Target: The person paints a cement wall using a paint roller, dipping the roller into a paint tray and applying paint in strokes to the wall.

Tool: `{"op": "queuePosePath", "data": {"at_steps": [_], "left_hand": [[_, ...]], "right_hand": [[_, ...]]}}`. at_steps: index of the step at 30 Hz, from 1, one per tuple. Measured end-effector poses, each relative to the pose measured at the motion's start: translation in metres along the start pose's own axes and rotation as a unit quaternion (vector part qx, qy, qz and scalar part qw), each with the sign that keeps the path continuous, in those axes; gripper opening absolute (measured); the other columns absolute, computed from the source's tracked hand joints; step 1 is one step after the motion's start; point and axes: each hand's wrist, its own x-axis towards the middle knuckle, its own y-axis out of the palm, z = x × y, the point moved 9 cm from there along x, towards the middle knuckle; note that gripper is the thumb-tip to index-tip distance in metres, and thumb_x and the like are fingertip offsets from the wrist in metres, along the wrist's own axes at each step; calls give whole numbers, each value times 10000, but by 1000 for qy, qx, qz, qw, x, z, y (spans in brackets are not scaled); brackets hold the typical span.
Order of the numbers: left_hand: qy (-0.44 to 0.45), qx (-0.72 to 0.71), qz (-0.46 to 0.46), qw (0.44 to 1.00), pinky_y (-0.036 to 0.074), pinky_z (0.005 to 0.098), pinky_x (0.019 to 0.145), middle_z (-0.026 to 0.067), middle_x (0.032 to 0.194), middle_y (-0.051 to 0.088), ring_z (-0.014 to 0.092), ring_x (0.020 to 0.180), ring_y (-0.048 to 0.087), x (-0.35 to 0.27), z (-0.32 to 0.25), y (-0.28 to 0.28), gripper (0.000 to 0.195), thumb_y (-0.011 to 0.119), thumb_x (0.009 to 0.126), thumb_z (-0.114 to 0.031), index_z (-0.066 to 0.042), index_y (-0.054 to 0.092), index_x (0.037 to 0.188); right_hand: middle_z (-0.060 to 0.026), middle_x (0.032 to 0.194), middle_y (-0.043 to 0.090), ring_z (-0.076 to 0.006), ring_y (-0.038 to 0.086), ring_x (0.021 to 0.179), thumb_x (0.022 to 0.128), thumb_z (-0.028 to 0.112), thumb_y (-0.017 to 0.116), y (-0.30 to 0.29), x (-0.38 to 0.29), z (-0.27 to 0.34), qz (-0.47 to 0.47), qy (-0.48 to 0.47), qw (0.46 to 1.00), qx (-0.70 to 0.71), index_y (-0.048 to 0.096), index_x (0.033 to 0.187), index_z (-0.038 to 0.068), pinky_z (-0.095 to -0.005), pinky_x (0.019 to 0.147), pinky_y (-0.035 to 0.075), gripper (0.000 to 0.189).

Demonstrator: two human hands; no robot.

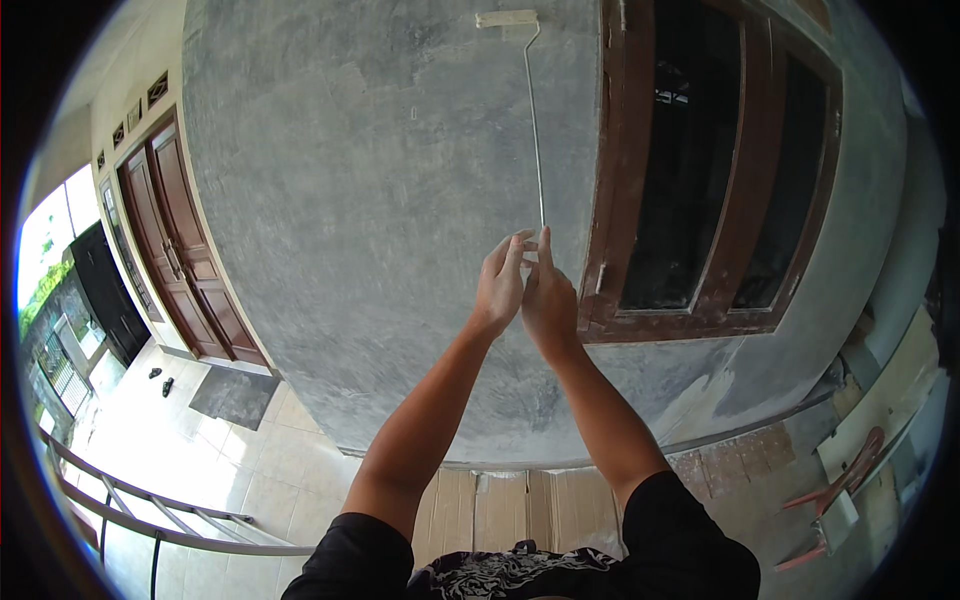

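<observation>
A paint roller with a cream-coloured cover rests against the grey plastered wall, near the top of the view. From it a long thin metal rod runs down to my two hands, which are held together in front of the wall. My right hand is closed around the roller's handle, with the index finger stretched up along it; the handle itself is mostly hidden. My left hand is raised beside it at the left, its fingers meeting the right hand's; how firmly it grips the handle is not clear.
Right of the roller is a brown wooden window frame. Flattened cardboard covers the floor at the wall's foot. A metal ladder lies across the lower left, near a doormat and double door. A reddish plastic chair stands lower right.
</observation>
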Motion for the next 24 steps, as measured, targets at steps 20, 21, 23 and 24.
{"op": "queuePosePath", "data": {"at_steps": [20, 21, 23, 24], "left_hand": [[32, 26, -30, 999, 447, 344, 897, 66, 1242, 663, 170, 997, 531, -3, -33, -106, 539, 350, 1119, -428, -45, 604, 1399], [25, 26, -26, 999, 455, 343, 895, 70, 1233, 664, 169, 993, 538, -5, -28, -100, 535, 352, 1120, -420, -37, 604, 1396], [3, 15, -23, 1000, 468, 349, 896, 73, 1231, 663, 172, 989, 549, -13, -9, -109, 529, 356, 1121, -410, -31, 603, 1395], [-13, -2, -13, 1000, 480, 355, 898, 76, 1229, 662, 175, 986, 560, -15, 0, -104, 522, 361, 1121, -399, -25, 602, 1394]], "right_hand": [[-234, 814, 712, -415, 720, 718, 1012, 119, 530, 40, 90, 93, 26, 47, 997, -62, 257, 1593, 0, -485, 649, 582, 653], [-232, 802, 702, -400, 713, 699, 986, 111, 564, 48, 65, 81, 3, 3, 999, -51, 209, 1593, -39, -473, 628, 573, 719], [-235, 956, 714, -399, 735, 842, 994, 165, 591, 73, 18, 81, 83, 96, 990, -58, 178, 1623, 56, -504, 713, 594, 760], [-248, 960, 710, -404, 733, 852, 998, 138, 556, 82, -3, 70, 87, 104, 989, -67, 173, 1624, 68, -509, 714, 590, 737]]}}
